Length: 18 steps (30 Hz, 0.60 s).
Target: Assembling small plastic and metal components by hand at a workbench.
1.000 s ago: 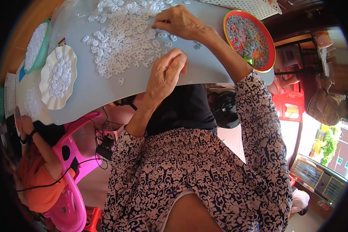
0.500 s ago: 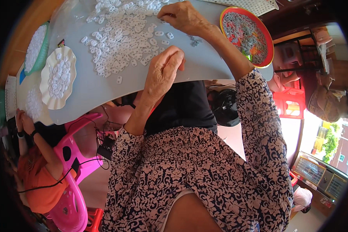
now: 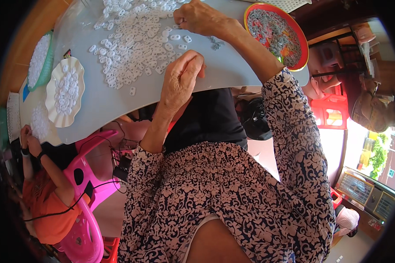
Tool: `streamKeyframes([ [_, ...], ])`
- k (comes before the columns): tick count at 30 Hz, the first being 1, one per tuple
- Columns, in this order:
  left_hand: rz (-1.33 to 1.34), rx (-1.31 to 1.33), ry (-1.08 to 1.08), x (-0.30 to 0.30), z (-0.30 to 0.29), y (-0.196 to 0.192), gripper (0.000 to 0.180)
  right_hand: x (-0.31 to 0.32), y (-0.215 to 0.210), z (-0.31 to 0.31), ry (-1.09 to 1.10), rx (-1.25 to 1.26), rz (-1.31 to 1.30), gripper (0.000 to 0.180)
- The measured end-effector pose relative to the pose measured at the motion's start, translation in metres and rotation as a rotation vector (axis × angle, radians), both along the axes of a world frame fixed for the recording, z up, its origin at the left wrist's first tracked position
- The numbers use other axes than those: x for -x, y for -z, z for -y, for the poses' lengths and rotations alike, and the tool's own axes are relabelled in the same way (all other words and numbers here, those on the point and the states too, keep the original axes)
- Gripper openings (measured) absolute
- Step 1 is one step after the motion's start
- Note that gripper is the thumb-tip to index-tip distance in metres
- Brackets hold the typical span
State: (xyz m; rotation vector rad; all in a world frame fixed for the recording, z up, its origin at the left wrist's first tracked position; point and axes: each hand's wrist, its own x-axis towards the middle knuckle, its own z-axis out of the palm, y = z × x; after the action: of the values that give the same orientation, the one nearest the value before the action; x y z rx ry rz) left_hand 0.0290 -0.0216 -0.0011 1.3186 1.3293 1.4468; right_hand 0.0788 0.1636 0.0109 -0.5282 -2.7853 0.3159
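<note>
Smooth white plastic oval pieces with paired holes (image 3: pixel 134 50) lie heaped at upper centre on a matte grey tabletop (image 3: pixel 105 101). The right hand (image 3: pixel 199 18), fingers bent narrow, is at the heap's right edge; the left hand (image 3: pixel 183 78) is curled into a fist just below. I cannot tell whether either holds anything. Thin grey pieces tangle in a round, yellow-rimmed red bowl (image 3: pixel 304 41) at upper right. More white pieces fill a scalloped cream dish (image 3: pixel 52 98) at left. At lower left, a person in orange (image 3: pixel 52 221) is beside a glossy pink plastic chair (image 3: pixel 85 236).

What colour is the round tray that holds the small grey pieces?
The round tray is red with a yellow rim; best seen in head view.
</note>
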Motion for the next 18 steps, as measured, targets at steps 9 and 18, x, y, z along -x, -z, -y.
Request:
streamKeyframes([
  [9, 0.007, -0.064, 0.008, 0.000, -0.001, 0.007, 0.026, 0.006, -0.009, 0.019, -0.010, -0.198, 0.114, 0.010],
  [18, 0.020, -0.050, -0.034, 0.004, -0.003, 0.006, 0.026, -0.014, -0.002, 0.016, -0.020, 0.152, -0.165, 0.013],
])
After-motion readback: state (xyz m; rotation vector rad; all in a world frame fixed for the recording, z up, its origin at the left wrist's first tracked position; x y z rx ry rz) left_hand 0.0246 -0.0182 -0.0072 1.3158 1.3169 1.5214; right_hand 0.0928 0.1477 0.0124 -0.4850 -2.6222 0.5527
